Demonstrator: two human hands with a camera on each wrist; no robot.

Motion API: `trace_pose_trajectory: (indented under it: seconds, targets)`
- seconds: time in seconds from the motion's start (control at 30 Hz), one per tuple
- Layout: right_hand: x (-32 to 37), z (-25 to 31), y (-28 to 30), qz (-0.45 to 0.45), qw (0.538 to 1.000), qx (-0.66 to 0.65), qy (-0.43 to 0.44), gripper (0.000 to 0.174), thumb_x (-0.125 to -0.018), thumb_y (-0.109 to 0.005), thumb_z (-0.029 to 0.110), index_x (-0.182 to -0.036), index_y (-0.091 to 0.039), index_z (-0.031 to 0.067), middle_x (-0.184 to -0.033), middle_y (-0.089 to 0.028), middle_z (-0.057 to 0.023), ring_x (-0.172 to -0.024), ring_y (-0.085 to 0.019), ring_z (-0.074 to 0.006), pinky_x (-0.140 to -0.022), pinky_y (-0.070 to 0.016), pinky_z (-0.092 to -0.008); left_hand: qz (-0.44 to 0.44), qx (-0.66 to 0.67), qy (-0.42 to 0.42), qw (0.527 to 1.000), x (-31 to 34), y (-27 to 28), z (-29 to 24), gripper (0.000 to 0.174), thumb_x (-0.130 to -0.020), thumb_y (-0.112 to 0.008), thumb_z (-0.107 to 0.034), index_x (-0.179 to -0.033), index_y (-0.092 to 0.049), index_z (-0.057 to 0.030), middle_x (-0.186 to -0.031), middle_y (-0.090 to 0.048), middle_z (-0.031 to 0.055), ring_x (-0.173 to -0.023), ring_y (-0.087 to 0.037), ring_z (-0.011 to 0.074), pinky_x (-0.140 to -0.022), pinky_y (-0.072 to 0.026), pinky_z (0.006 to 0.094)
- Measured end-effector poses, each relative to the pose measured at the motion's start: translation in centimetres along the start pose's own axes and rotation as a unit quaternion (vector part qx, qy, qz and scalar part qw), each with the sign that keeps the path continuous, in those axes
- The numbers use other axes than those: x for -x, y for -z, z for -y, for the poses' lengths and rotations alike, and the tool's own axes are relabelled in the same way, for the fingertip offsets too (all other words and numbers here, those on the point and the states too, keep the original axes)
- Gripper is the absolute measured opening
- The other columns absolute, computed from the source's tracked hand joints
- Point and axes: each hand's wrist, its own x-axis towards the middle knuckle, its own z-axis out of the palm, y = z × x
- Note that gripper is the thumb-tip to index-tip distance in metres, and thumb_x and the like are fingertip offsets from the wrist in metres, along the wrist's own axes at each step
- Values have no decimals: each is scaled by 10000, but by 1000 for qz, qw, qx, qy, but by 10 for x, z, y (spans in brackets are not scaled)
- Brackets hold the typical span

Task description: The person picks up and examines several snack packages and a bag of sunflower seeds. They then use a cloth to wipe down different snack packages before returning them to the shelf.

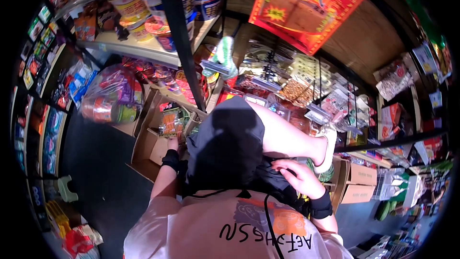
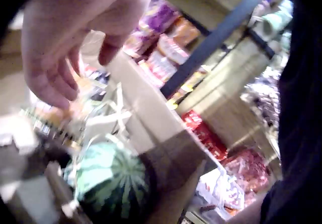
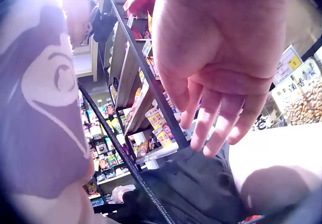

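My left hand (image 1: pixel 173 143) reaches into an open cardboard box (image 1: pixel 139 160) beside my knee. In the left wrist view its fingers hang bent over a clear packet with orange contents (image 1: pixel 171 122), fingertips right at the packet and thumb held apart. A striped green watermelon (image 2: pixel 113 178) sits in the box below that hand, with pale strips of packing (image 2: pixel 118 108) around it. My right hand (image 1: pixel 302 180) hangs over my dark shorts (image 3: pixel 196 178) near the bent leg, its fingers loosely bent and nothing between them.
Shelves of cup noodles (image 1: pixel 136 7) rise ahead on the left, behind a black post (image 1: pixel 179 38). Hanging packets and bagged nuts (image 1: pixel 297 91) are in front of me. More cardboard boxes (image 1: pixel 359 187) stand at right. A large wrapped bundle (image 1: pixel 112 96) lies at left.
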Motion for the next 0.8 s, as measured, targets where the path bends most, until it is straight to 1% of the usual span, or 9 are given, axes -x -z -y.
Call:
trace_pose_trajectory:
  seconds: [0.2,0.23,0.3,0.37,0.47,0.57,0.63,0.7,0.8]
  targets:
    - [3,25,40,-62,997,-5,50,246,-895,-478,12,-1127,-552,-21,-1067,-616,-72,-1034,-566,-173,-922,-431,-293,410,-241,-158,865,207,-123,-229,229,-949,-482,-209,-1044,-586,-29,-900,-575,-20,-831,-513,58,-749,-422,210]
    - [2,32,52,-88,994,-32,-56,271,-879,-469,-5,-1141,-540,-17,-1078,-595,-61,-1019,-557,-173,-933,-423,-300,398,-288,-239,838,268,-148,-273,229,-952,-480,-207,-1039,-573,-18,-919,-571,-20,-848,-509,69,-780,-419,224]
    - [-14,31,79,-181,982,-24,48,422,-827,-504,-30,-1244,-453,7,-1177,-533,-82,-1071,-510,-161,-954,-408,-311,386,-316,-409,764,328,-180,-330,144,-928,-481,-89,-984,-580,-2,-926,-590,14,-877,-542,91,-799,-437,244]
    - [-37,53,102,-264,954,-70,122,547,-835,-522,-15,-1352,-349,34,-1285,-464,-96,-1113,-483,-175,-989,-375,-311,316,-290,-484,763,374,-208,-371,97,-889,-497,0,-956,-567,4,-944,-584,27,-900,-550,107,-823,-435,248]
    - [-80,75,140,-303,935,-103,150,615,-866,-602,151,-1397,-298,86,-1338,-390,-150,-1116,-475,-163,-1000,-356,-313,362,-154,-585,709,377,-265,-413,319,-897,-508,-11,-1211,-453,-19,-1149,-531,68,-1096,-515,146,-974,-382,286]
    - [-128,76,169,-359,926,-34,111,796,-832,-665,319,-1431,-206,66,-1362,-354,-204,-1155,-466,-228,-1002,-355,-345,376,-49,-533,757,365,-324,-442,585,-892,-571,-163,-1384,-278,-45,-1357,-386,138,-1259,-382,221,-1053,-292,327]
    - [-161,67,179,-395,915,-8,78,866,-817,-678,348,-1433,-161,26,-1373,-349,-215,-1204,-443,-247,-1000,-362,-346,298,-62,-554,775,336,-359,-457,663,-876,-610,-261,-1394,-259,-42,-1359,-392,139,-1263,-375,214,-1056,-278,339]
    - [-178,67,183,-337,930,-88,122,923,-806,-687,365,-1435,-115,6,-1377,-352,-222,-1232,-426,-250,-1001,-363,-336,367,-45,-496,786,306,-381,-471,775,-819,-687,-327,-1367,-260,15,-1351,-379,168,-1264,-364,222,-1053,-276,335]
    - [-192,67,182,-332,929,-74,146,911,-766,-724,379,-1393,-201,-25,-1346,-382,-231,-1230,-425,-271,-1011,-357,-342,417,-70,-443,791,289,-391,-469,653,-835,-673,-341,-1297,-375,11,-1246,-500,107,-1160,-458,179,-1002,-325,321]
